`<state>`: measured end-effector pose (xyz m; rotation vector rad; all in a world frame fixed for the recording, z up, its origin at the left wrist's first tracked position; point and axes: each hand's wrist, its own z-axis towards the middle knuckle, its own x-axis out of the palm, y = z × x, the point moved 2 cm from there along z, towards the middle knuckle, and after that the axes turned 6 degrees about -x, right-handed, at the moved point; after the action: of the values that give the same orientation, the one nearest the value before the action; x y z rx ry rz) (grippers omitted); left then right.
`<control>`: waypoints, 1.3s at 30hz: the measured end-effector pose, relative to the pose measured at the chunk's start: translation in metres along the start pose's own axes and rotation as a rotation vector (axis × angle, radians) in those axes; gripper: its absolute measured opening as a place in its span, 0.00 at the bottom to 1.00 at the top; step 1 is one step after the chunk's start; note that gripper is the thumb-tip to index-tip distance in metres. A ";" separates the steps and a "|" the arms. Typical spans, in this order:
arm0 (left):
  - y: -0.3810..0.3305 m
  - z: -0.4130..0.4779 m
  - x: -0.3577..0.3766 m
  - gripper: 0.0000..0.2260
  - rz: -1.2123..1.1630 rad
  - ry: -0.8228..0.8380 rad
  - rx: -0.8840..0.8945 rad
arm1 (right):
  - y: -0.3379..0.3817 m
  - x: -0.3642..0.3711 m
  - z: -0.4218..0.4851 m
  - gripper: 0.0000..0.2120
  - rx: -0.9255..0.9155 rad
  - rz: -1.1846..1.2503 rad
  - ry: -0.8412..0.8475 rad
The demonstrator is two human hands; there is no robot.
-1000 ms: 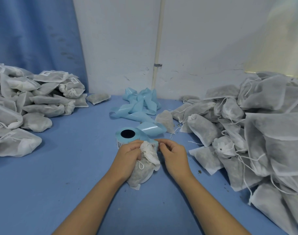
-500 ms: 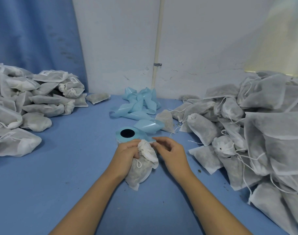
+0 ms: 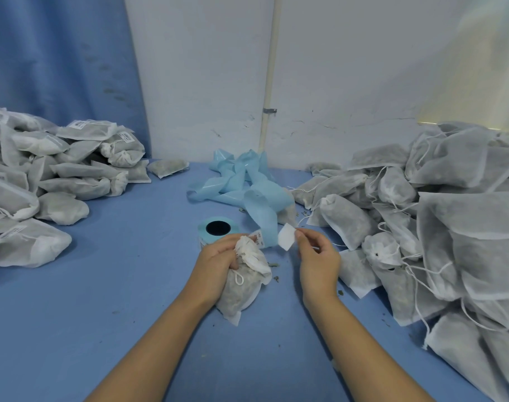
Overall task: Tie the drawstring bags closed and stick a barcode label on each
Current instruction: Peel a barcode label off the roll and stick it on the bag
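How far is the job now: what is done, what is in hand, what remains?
Done: the left pile of bags carries labels. In hand: the left hand grips a bag, neck gathered; the right hand pinches a peeled label, not yet stuck on. Remaining: the right pile, no labels visible.

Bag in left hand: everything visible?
The bag is thin white non-woven-looking fabric, greyish loose fill showing through. Its neck is gathered and crumpled, a white drawstring loop lying just below. It lies on the blue table, neck pointing away, gripped near the neck by the left hand. Nothing is stuck on it.
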<state>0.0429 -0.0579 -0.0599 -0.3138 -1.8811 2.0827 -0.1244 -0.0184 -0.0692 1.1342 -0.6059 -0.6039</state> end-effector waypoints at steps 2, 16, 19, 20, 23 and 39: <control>-0.001 0.001 0.000 0.24 -0.005 0.003 -0.003 | -0.002 -0.001 0.001 0.05 0.046 0.090 -0.058; -0.004 0.002 -0.004 0.29 -0.075 -0.012 0.123 | 0.011 0.006 -0.005 0.17 0.008 0.280 0.047; -0.003 0.003 -0.001 0.28 -0.159 -0.010 0.104 | 0.022 0.012 -0.017 0.19 -0.130 0.304 0.183; -0.003 0.003 0.000 0.28 -0.173 -0.016 0.098 | 0.024 0.015 -0.022 0.19 -0.172 0.291 0.233; -0.002 0.004 0.001 0.28 -0.214 -0.031 0.076 | 0.022 0.022 -0.032 0.19 -0.253 0.159 0.351; -0.005 0.002 0.003 0.23 -0.291 -0.079 0.048 | 0.022 0.026 -0.041 0.20 -0.546 -0.521 0.467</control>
<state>0.0401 -0.0582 -0.0549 0.0531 -1.7929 1.9633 -0.0739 -0.0041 -0.0571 0.8591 0.2656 -0.8469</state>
